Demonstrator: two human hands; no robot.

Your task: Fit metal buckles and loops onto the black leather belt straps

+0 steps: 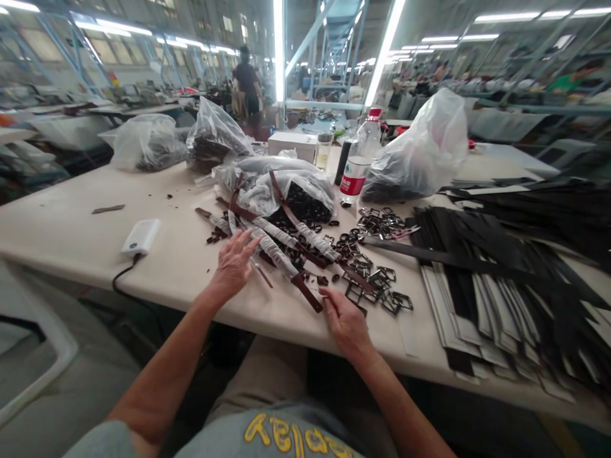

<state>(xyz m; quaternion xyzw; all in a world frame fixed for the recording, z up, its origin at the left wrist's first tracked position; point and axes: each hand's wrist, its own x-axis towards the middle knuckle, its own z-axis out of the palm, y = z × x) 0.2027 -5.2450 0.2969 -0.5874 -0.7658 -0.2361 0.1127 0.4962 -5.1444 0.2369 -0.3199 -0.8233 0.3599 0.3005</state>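
My left hand [233, 267] lies with its fingers spread over a brown leather strap [274, 251] whose middle is wrapped in whitish film. The bare brown end of this strap points toward me. Beside that end is my right hand [344, 318], its fingers bent and drawn together at the tips. Whatever may be between them is too small to make out. More wrapped straps [310, 236] lie crossed behind. Dark metal buckles [382, 280] are piled to the right of the straps, and small brown leather loops [217, 235] lie scattered around.
Black and white strips [468, 273] cover the table's right side. A clear bottle [356, 165] stands behind the buckles, near plastic bags [420, 152] of parts. On the left sit a white device [140, 237] with a black cable and a short brown strip [108, 208].
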